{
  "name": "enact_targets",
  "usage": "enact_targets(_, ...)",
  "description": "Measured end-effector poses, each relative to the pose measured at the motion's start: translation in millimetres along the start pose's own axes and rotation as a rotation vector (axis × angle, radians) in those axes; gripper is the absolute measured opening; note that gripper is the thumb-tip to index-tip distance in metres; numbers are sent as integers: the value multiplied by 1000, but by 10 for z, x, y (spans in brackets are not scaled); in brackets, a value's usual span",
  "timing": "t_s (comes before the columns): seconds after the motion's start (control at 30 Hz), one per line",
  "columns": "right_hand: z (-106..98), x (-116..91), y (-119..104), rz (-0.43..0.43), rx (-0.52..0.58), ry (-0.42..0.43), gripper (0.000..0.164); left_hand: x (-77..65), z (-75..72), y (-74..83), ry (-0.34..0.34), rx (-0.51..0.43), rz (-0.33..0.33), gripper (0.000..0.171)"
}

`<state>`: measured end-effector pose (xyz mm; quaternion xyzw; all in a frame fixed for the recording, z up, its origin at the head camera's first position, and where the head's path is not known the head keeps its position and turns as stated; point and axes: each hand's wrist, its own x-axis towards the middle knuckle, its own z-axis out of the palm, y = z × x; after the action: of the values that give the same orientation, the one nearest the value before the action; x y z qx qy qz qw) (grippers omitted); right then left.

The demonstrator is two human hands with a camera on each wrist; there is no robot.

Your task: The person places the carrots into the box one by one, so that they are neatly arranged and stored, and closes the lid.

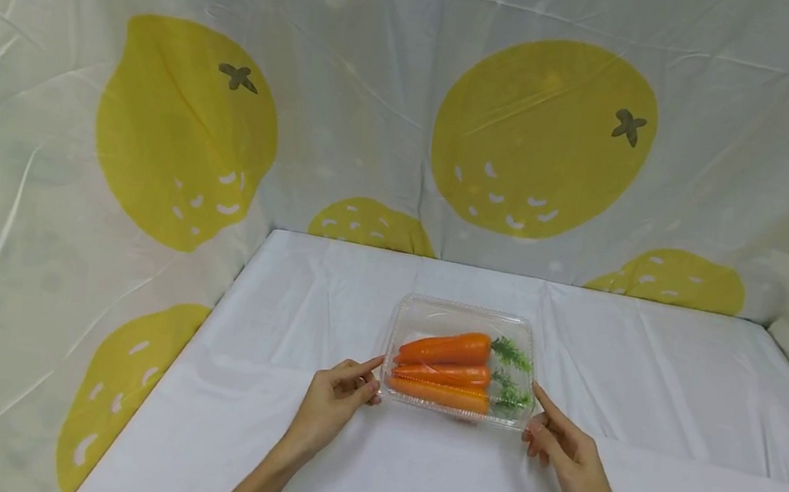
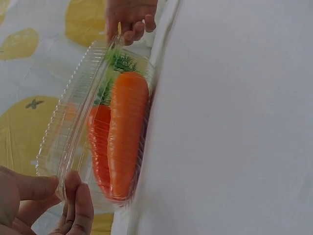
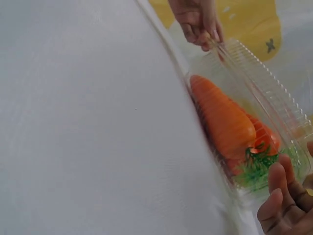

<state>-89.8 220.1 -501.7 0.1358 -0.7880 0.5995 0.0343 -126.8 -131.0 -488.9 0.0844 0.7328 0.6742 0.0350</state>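
Note:
A clear plastic clamshell container (image 1: pixel 441 318) with its lid down sits at mid-table in the head view. Inside lie three orange carrots (image 1: pixel 451 348) side by side, their green leafy tops (image 1: pixel 511 397) toward the right. My left hand (image 1: pixel 329 407) pinches the rim at the near left corner; the left wrist view has its thumb and fingers on either side of that edge. At the near right corner, my right hand (image 1: pixel 568 455) holds the rim between thumb and fingers. Ridged side walls of the container (image 3: pixel 234 63) show in the right wrist view.
A white cloth (image 1: pixel 677 387) covers the table, with creases toward the back. Behind and to the left hangs a pale curtain (image 1: pixel 354 106) printed with large yellow lemons (image 1: pixel 545 141). The table's left edge runs along the curtain.

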Motion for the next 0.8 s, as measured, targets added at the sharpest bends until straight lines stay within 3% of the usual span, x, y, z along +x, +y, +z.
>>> enact_targets(0.17, 32, 12, 33, -19, 15, 55, 51, 5, -26, 1, -27, 3, -13, 42)
enact_targets(0.33, 50, 9, 22, 21, 64, 90, 51, -2, -47, 4, -47, -35, -49, 43)
enact_targets(0.6, 66, -13, -1, 62, 135, 93, 53, -18, -41, -3, -31, -148, -89, 45)
enact_targets(0.8, 78, -21, 11, 84, 180, 102, 53, -32, -33, -15, -30, -178, -98, 47)
